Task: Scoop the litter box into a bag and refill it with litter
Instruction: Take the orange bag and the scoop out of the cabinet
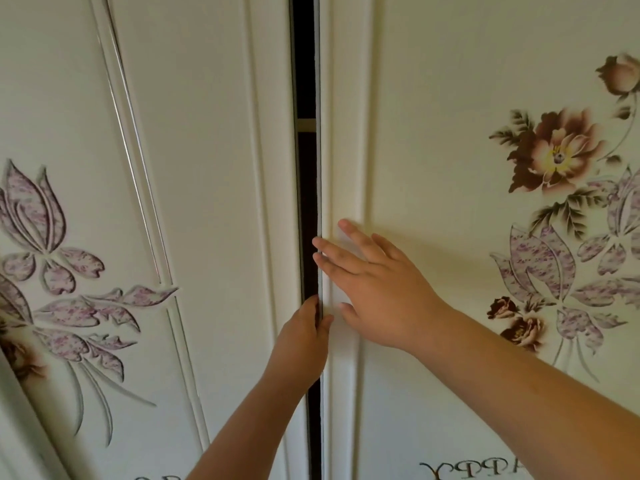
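Observation:
No litter box, bag or litter is in view. Two cream wardrobe doors with flower patterns fill the frame. My left hand grips the inner edge of the right door, its fingers curled into the dark gap and its thumb on the door's front. My right hand lies flat on the same door just right of that edge, with straight, spread fingers pressing on the panel.
The left door stands shut beside the narrow gap. A shelf edge shows inside the dark opening. Brown and purple flower decals cover both doors.

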